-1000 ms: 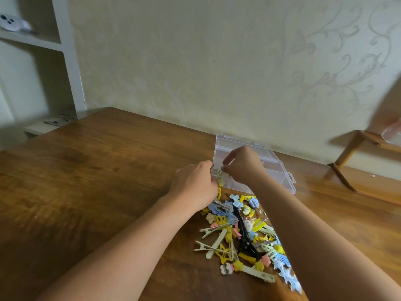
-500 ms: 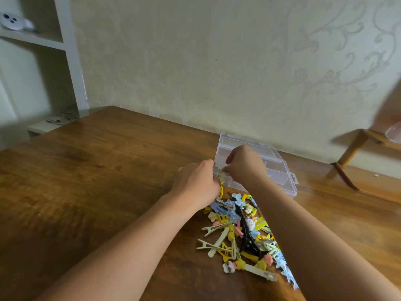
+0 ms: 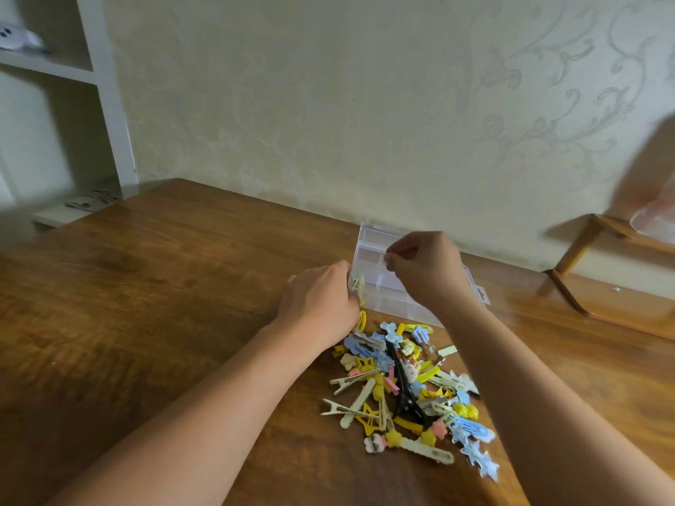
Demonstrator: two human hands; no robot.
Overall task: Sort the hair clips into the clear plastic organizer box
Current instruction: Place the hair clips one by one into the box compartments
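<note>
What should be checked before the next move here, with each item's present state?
1. Box lid open: cannot tell, hands cover it.
2. Left hand steadies the box's near corner: ok.
3. Pale yellow clip at left fingertips, held: cannot tell.
4. Right hand pinching above the box; contents: cannot tell.
5. Clip pile close by on the table, unsorted: ok.

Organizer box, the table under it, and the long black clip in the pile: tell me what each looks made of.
Organizer box: clear, slightly glossy plastic; its dividers and the wood show through the walls.
Table: wood or wood veneer with a satin varnish; grain streaks and soft glare, so which one is open.
Long black clip: probably shiny black plastic, possibly coated metal; too small to settle.
</note>
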